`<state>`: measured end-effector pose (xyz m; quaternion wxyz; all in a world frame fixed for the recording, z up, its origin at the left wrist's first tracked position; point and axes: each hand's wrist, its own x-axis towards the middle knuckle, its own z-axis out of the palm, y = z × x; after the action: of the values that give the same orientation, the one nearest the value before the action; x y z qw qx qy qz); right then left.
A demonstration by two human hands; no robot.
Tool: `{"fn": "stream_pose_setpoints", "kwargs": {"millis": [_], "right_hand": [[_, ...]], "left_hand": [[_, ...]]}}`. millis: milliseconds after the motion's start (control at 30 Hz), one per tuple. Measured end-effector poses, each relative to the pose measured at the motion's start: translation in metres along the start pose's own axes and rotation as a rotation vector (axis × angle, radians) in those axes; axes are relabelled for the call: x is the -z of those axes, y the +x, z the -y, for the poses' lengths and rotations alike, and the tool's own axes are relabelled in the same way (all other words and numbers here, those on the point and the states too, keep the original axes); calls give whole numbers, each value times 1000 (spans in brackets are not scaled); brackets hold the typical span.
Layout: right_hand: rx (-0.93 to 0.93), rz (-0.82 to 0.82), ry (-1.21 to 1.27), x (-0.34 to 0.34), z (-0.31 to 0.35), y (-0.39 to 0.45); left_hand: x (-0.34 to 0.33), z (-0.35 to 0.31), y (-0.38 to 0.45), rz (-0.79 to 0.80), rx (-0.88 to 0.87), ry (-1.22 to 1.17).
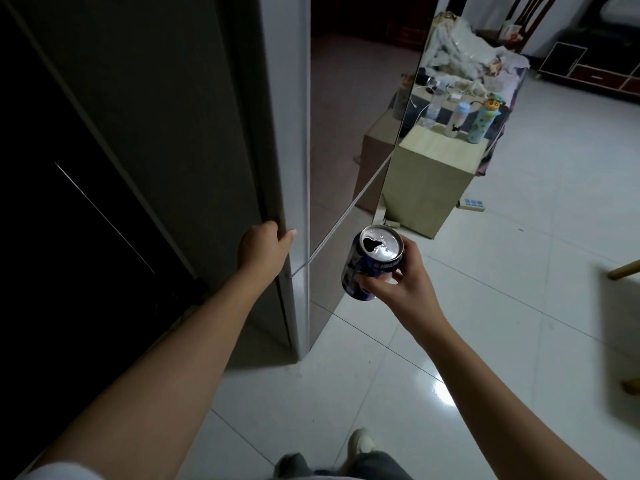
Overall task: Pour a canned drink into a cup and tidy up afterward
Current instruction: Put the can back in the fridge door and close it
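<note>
My right hand holds a dark blue drink can upright at about waist height, fingers wrapped around its lower side. The can's silver top faces me and its mouth is open. My left hand grips the edge of a tall dark fridge door, fingers curled around its right edge. The door stands nearly flush against the fridge's mirrored grey side panel. No cup is in view.
White glossy floor tiles stretch ahead and to the right. A beige box-like stand with several bottles on it stands beyond the fridge. A power strip lies on the floor. A wooden furniture leg juts in at the right edge.
</note>
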<state>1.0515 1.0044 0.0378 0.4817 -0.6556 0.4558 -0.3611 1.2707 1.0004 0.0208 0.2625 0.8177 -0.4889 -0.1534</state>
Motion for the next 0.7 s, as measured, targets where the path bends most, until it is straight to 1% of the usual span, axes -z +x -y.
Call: {"fn": "stream_pose_setpoints", "kwargs": {"millis": [167, 333, 433, 533, 700], "right_hand": [[-4, -48, 18, 10, -2, -10], [-12, -123, 15, 28, -4, -31], [-31, -172, 28, 39, -10, -47], [-47, -222, 38, 49, -16, -60], [-46, -266, 28, 71, -26, -73]], "left_hand": [[-12, -22, -18, 97, -85, -6], [-32, -47, -41, 167, -162, 39], [-41, -55, -54, 217, -220, -13], [-50, -63, -62, 244, -268, -27], [-64, -80, -73, 275, -320, 16]]}}
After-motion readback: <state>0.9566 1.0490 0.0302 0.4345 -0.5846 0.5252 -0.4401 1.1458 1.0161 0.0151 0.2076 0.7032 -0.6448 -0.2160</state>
